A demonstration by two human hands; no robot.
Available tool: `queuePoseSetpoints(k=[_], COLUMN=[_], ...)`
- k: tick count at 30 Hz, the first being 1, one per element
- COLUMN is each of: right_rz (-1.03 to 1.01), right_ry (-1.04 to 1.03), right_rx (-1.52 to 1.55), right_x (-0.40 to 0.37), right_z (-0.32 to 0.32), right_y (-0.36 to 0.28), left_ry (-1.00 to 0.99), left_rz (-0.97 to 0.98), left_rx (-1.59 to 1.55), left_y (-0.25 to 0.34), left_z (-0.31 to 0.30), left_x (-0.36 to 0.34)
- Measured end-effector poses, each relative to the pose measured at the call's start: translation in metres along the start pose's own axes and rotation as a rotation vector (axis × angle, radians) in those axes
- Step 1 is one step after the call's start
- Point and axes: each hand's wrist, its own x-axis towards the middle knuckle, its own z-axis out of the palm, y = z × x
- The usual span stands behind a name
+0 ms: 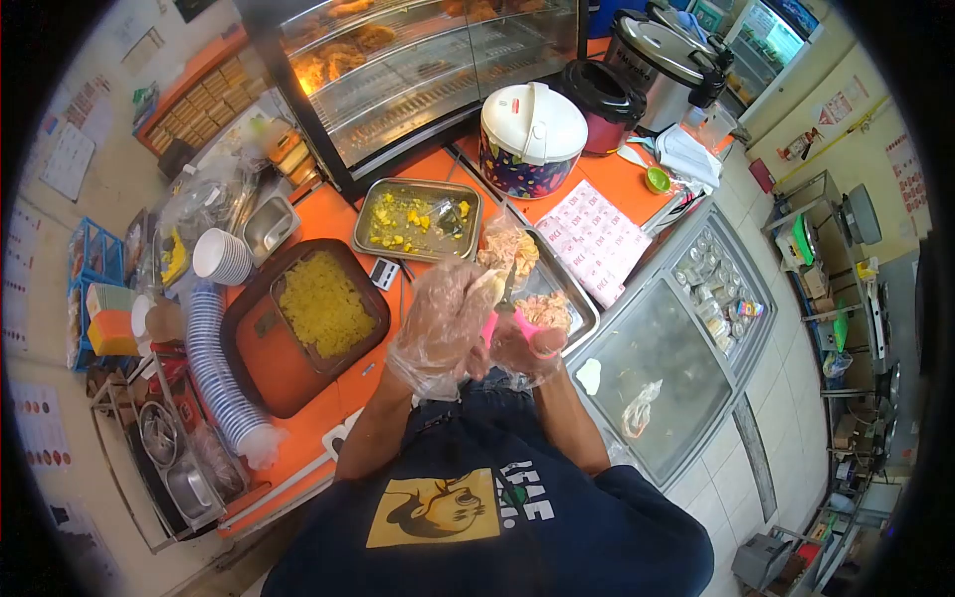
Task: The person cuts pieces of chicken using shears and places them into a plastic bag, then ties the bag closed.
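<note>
Both my hands wear loose clear plastic gloves and meet over a metal tray (pixel 582 316) holding shredded pale meat (pixel 545 310). My left hand (pixel 443 323) holds up a piece of the meat (pixel 509 254) above the tray. My right hand (pixel 527 350) is closed around a pink-handled tool (pixel 489 328) that looks like scissors, its blades pointing up toward the piece. The blades are mostly hidden between the gloves.
On the orange counter are a brown tray of yellow rice (pixel 323 303), a metal tray with yellow scraps (pixel 418 219), printed wrappers (pixel 592 239), stacked bowls (pixel 221 257) and three cookers (pixel 532 134). A heated display case (pixel 418 60) stands behind. A glass-topped freezer (pixel 667 368) is at right.
</note>
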Motion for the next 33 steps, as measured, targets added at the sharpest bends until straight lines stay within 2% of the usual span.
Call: queuePoseSetpoints(k=[1,2,4,6,9,12,16,19,20,23,26,29,31,33], right_rz=[-0.009,-0.018,-0.032,0.003,0.084,0.110,0.164,0.222,0.248,0.131,0.181,0.125,0.102,0.055], right_ry=[-0.002,-0.005,-0.011,0.028,0.111,0.119,0.173,0.282,0.328,0.282,0.258,0.353,0.415,0.322], right_rx=[0.009,0.020,0.044,0.070,0.070,0.013,0.018,-0.018,-0.039,-0.006,0.119,-0.083,-0.040,0.102], right_x=[0.002,0.003,0.005,0.007,0.003,-0.011,-0.014,-0.009,-0.008,-0.009,-0.014,-0.028,-0.031,-0.027], right_z=[0.002,0.004,0.008,0.013,0.017,0.006,0.009,0.026,0.029,0.025,0.019,0.013,0.010,0.010], right_y=[0.000,0.001,0.002,0.000,-0.005,0.003,0.003,-0.004,-0.005,0.002,0.006,0.021,0.027,0.029], left_ry=[0.066,0.157,0.179,0.039,0.181,0.121,0.204,0.305,0.287,0.305,0.286,0.168,0.118,0.116], left_rz=[0.150,0.240,0.273,0.157,0.055,0.043,0.490,0.680,0.671,0.702,0.637,0.525,0.564,0.675], left_rx=[0.010,-0.154,-0.384,-0.516,-0.354,-0.349,0.214,0.356,0.344,0.389,0.355,0.341,0.400,0.475], left_y=[-0.001,0.002,0.003,-0.004,-0.003,-0.023,-0.042,-0.040,-0.043,-0.041,-0.046,-0.041,-0.039,-0.040], left_z=[0.002,0.012,0.015,0.014,0.020,0.020,0.021,0.024,0.022,0.020,0.019,0.009,0.006,0.006], left_x=[0.002,0.004,0.004,0.001,-0.014,-0.017,-0.020,-0.020,-0.020,-0.019,-0.020,-0.020,-0.020,-0.020])
